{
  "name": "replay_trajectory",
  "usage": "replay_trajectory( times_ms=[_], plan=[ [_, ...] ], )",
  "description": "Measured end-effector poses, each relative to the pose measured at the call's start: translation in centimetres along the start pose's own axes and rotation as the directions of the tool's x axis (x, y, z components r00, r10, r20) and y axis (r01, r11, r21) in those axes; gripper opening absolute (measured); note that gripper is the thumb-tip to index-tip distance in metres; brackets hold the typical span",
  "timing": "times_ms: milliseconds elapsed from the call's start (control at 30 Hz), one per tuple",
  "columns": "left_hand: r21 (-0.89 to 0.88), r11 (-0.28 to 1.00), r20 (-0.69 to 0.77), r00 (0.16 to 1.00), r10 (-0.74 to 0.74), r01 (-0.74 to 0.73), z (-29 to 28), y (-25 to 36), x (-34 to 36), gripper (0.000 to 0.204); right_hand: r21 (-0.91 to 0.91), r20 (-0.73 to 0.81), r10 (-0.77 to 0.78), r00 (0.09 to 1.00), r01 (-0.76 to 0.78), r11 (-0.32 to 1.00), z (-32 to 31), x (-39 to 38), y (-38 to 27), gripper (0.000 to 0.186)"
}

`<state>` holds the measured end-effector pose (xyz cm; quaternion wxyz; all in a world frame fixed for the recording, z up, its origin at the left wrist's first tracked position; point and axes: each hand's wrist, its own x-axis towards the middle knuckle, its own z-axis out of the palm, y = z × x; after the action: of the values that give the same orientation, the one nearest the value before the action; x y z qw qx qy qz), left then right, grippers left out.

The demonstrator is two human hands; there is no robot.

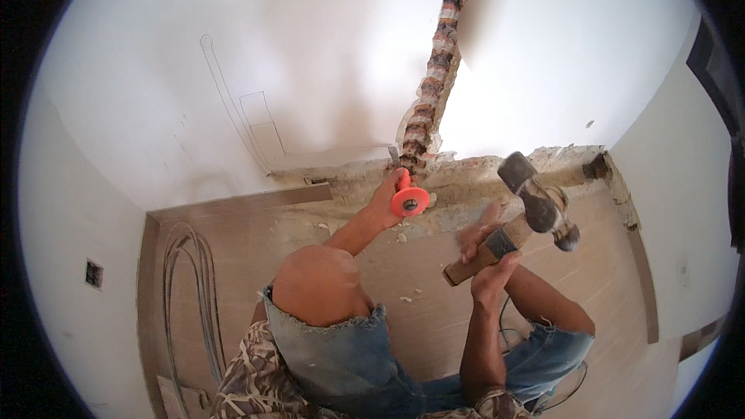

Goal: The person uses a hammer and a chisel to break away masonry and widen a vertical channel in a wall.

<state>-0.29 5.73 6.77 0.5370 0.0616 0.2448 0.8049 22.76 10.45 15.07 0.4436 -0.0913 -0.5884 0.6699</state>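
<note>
Red-guarded metal chisel [420,198] sits within the left hand's [382,202] closed fingers. The right hand's [492,279] fingers grip a wooden-handled metal hammer [543,208].

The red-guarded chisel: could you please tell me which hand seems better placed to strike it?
Probably the right hand: it grips the hammer, while the left hand is occupied holding the chisel near the foot of the wall groove.

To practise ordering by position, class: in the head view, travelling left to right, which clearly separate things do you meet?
Square wall hole → looped cable → red-guarded chisel → hammer → brown skirting strip on the right.
</note>
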Motion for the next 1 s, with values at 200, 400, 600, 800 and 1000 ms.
replay_trajectory(
  times_ms=[200, 400, 600, 800, 1000],
  plan=[
    [-0.089, 0.996, -0.088, 0.996, -0.009, 0.002, 2.2, 1.2, -0.1, 0.018, -0.04, 0.061, -0.002, 0.998, 0.005, 0.999, -1.5, 0.1, -0.5, 0.083],
    [-0.104, 0.994, -0.176, 0.984, 0.026, -0.045, 2.5, 1.0, -0.3, 0.021, -0.165, 0.109, -0.019, 0.994, 0.037, 0.986, -1.1, -0.1, -4.3, 0.077],
    [-0.085, 0.996, -0.027, 1.0, -0.009, 0.006, 1.3, 1.6, 1.8, 0.026, -0.062, 0.162, -0.006, 0.987, 0.016, 0.998, -1.4, -5.3, -0.6, 0.079],
    [-0.018, 1.0, -0.074, 0.997, 0.003, -0.005, 2.4, 1.6, 1.3, 0.026, -0.234, 0.202, 0.261, 0.944, -0.212, 0.949, -3.5, -6.3, 0.7, 0.078],
    [0.146, 0.982, 0.095, 0.99, 0.107, -0.121, 0.2, 1.1, 1.3, 0.013, -0.306, 0.177, 0.253, 0.951, -0.191, 0.933, -4.3, -7.3, 4.4, 0.067]
  ],
)
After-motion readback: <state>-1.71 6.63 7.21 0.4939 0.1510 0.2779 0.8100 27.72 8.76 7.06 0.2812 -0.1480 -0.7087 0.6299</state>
